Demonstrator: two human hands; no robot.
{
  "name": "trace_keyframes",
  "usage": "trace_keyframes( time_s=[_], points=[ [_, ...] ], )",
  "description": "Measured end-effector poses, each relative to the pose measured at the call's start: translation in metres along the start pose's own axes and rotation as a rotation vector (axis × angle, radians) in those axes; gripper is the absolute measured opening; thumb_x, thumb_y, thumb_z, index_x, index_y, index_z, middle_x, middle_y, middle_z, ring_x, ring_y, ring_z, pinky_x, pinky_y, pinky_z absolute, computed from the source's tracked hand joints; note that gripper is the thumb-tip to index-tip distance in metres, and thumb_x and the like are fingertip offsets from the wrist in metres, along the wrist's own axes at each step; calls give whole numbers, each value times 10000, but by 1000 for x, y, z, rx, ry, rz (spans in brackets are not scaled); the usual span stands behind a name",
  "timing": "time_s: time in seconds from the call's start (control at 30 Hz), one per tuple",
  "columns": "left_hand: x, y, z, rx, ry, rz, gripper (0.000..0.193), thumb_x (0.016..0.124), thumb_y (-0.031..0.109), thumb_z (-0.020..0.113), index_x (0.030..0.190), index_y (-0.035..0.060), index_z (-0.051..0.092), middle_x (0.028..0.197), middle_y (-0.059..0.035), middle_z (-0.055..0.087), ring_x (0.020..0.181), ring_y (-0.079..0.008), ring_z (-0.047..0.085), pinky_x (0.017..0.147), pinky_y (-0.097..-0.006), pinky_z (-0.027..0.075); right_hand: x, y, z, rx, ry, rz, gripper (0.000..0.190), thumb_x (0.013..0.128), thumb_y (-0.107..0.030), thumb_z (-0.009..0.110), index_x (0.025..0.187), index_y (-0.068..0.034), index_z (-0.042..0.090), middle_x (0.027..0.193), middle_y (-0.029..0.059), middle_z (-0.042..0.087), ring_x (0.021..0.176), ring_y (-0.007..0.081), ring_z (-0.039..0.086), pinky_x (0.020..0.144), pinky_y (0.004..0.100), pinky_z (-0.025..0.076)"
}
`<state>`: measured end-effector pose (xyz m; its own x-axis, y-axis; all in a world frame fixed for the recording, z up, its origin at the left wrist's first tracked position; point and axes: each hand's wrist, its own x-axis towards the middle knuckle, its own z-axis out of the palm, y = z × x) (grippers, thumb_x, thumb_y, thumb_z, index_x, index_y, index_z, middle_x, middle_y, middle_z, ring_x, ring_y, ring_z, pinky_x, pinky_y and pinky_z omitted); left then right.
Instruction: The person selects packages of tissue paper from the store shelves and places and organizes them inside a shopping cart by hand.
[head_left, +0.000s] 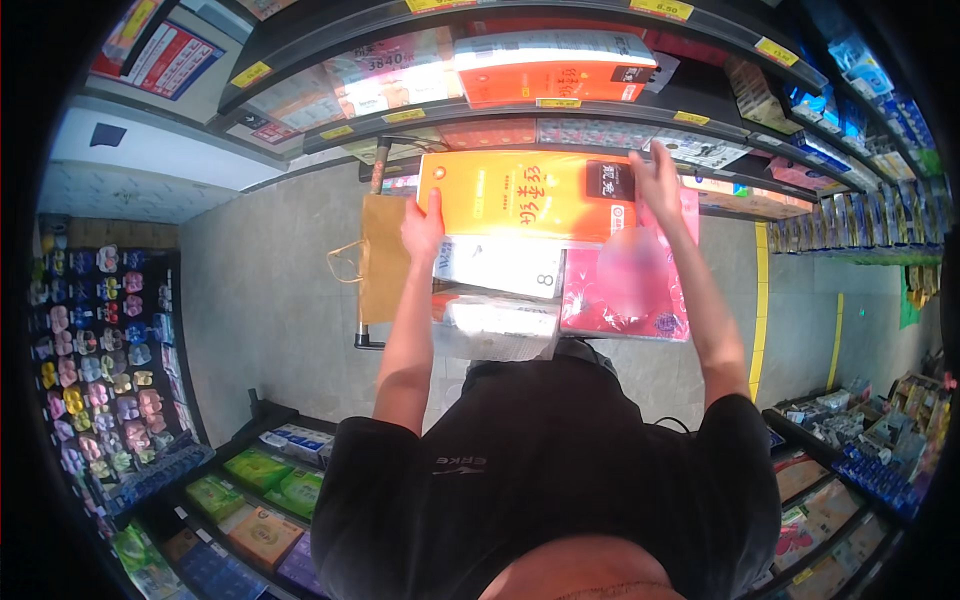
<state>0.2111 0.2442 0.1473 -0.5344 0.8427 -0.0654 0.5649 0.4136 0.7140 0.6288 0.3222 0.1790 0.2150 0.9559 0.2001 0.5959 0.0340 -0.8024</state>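
An orange plastic-wrapped pack (517, 195), likely tissue paper, lies across the top of a cart (369, 339) in front of me. My left hand (424, 229) grips its left end, thumb on the upper face. At its right end is my right hand (657, 184), fingers raised and apart; whether it touches the pack I cannot tell. Beneath and nearer to me are a white pack (499, 266), a clear-wrapped pack (491, 326) and a pink pack (622, 300), partly blurred. A brown paper bag (386, 262) with a string handle stands at the cart's left side.
Store shelves (480, 112) with price tags run right beyond the cart, holding a similar orange pack (555, 71). Behind me are more shelves with green packs (259, 469). A slipper display (109, 337) stands at far left, and blue-and-white packs (847, 225) at right.
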Motion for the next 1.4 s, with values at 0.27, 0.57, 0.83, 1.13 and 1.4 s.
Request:
trace_keyframes(
  time_s=[0.27, 0.57, 0.83, 1.13, 1.4],
  points=[
    [-3, 6, -3, 32, -10, -64, 656, 888, 629, 534, 1250, 85, 595, 1069, -227, 686, 1028, -424, 643, 866, -519, 494, 153, -88, 59, -550, -211, -659, 682, 861, -357, 658, 1425, -49, 427, 1399, 249, 488, 1317, 375, 447, 1109, 446, 364],
    [-8, 5, -7, -19, 58, -87, 589, 894, 595, 559, 1229, 114, 612, 1087, -183, 688, 1014, -390, 654, 855, -497, 502, 225, -127, 128, -971, -573, -597, 1158, 632, -446, 838, 1552, -138, 205, 1594, 223, 194, 1447, 373, 274, 1180, 458, 282],
    [-3, 6, -9, -37, 70, -57, 604, 888, 582, 578, 1249, 99, 608, 1100, -191, 680, 1014, -382, 654, 860, -491, 501, 214, -140, 112, -990, -641, -485, 1166, 601, -473, 864, 1489, -2, 272, 1519, 264, 316, 1428, 384, 300, 1163, 455, 317],
    [-13, 2, -5, -23, 115, -53, 614, 882, 611, 567, 1215, 100, 634, 1063, -192, 694, 1004, -387, 660, 853, -505, 506, 143, -121, 74, -770, -330, -792, 970, 603, -194, 861, 1447, -134, 388, 1222, 175, 548, 1150, 345, 532, 1012, 459, 429],
    [-10, 2, -6, 34, 60, -109, 660, 871, 658, 534, 1222, 109, 635, 1086, -198, 693, 1043, -397, 650, 889, -502, 499, 79, -144, -45, -566, -216, -1018, 929, 563, -123, 842, 1416, -125, 473, 1226, 175, 574, 1149, 350, 559, 993, 448, 455]
  ],
)
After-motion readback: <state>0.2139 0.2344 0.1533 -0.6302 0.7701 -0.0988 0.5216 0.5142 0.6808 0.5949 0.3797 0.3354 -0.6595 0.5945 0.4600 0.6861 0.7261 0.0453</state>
